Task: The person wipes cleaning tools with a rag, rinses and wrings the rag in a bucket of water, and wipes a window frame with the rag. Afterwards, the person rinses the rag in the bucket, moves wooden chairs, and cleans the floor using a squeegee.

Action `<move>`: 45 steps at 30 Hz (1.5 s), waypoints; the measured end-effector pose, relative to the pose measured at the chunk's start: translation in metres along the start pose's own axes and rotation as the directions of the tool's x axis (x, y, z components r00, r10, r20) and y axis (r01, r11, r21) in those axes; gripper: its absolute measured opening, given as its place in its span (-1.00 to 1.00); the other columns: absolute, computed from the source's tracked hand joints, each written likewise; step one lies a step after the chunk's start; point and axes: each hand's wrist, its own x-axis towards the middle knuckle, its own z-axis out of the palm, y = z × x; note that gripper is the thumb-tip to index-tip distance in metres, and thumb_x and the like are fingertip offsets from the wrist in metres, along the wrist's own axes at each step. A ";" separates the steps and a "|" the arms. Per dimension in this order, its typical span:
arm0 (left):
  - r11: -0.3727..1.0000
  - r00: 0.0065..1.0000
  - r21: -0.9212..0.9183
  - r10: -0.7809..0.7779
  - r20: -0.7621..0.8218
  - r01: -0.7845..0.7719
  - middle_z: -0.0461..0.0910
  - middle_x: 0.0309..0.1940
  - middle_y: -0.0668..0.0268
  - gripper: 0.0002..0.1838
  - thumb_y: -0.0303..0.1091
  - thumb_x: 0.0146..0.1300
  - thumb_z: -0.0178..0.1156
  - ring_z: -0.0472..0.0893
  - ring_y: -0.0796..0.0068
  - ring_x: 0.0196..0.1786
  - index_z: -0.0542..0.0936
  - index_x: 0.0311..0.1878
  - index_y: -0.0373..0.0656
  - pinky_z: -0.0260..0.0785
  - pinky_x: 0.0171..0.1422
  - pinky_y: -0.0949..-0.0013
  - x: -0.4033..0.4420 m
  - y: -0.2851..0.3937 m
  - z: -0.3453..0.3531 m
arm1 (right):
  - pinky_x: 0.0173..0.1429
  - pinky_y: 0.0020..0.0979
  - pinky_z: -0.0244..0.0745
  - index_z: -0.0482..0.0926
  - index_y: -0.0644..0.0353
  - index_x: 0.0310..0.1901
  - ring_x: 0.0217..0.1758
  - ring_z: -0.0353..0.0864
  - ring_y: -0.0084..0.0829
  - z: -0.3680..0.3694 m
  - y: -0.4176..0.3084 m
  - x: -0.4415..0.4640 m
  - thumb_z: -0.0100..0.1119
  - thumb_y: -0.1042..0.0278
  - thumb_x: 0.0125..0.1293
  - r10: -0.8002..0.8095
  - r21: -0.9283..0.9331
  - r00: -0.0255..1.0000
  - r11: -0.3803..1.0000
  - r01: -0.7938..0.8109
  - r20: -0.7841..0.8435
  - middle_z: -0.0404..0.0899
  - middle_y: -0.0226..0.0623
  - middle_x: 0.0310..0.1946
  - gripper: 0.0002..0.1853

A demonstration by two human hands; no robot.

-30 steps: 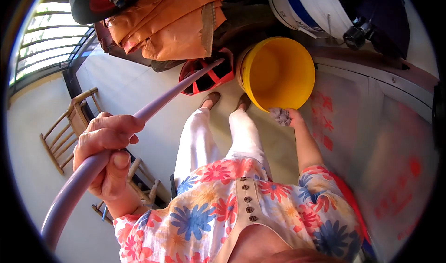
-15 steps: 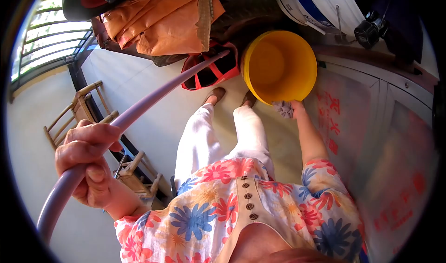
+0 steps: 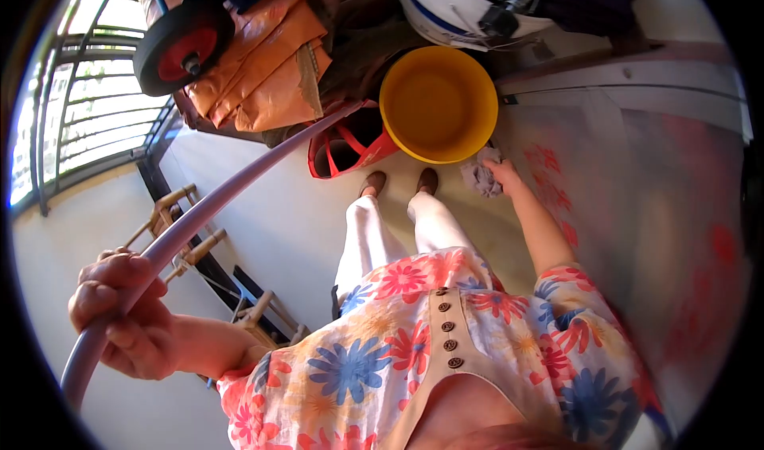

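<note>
My left hand is wrapped round a long lilac pole at the left of the view. The pole slants away from me, and its far end passes by a red bag; what is at that end is hidden. In my right hand is a crumpled grey cloth, held just below the rim of a yellow bucket. The bucket's open mouth faces me, with nothing visible inside. Whether the cloth touches the rim I cannot tell.
Folded orange sheeting and a black wheel with a red hub are ahead on the left. A white bucket stands beyond the yellow one. A bamboo chair is at the left, and a cabinet with red lettering at the right.
My right hand and the cloth have dropped slightly away from the yellow bucket's rim. The pole, still in my left hand, sits lower in view. The whole view has shifted.
</note>
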 end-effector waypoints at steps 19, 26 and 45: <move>0.971 0.882 -0.056 -0.186 0.433 0.232 0.56 -0.50 0.08 -0.82 -0.29 0.14 0.14 0.59 0.13 -0.38 0.52 -0.29 -0.21 0.41 -0.31 0.27 0.081 -0.114 0.335 | -0.33 -0.33 0.42 0.57 0.40 -0.35 -0.45 0.54 -0.40 -0.087 0.075 -0.100 0.23 0.10 0.00 -0.173 -0.148 0.983 0.975 0.163 -0.058 0.55 -0.24 -0.52 -0.58; 0.968 0.848 0.110 -0.252 0.467 0.227 0.55 -0.48 -0.01 -0.75 -0.22 0.16 0.10 0.54 -0.06 -0.35 0.46 -0.35 -0.25 0.38 -0.24 0.07 0.047 -0.160 0.425 | -0.15 -0.27 0.42 0.57 0.39 -0.28 -0.26 0.59 -0.21 -0.099 0.103 -0.107 0.22 0.06 -0.04 -0.109 -0.178 0.989 0.980 0.091 -0.097 0.60 -0.02 -0.36 -0.52; 0.944 0.905 0.137 -0.326 0.275 0.298 0.55 -0.44 -0.07 -0.77 -0.24 0.16 0.06 0.54 -0.10 -0.29 0.41 -0.31 -0.24 0.39 -0.16 0.04 0.085 -0.176 0.488 | -0.22 -0.25 0.42 0.56 0.37 -0.40 -0.36 0.59 -0.12 -0.097 0.093 -0.096 0.16 -0.04 -0.06 -0.187 -0.212 0.979 0.963 0.167 -0.077 0.57 0.01 -0.49 -0.51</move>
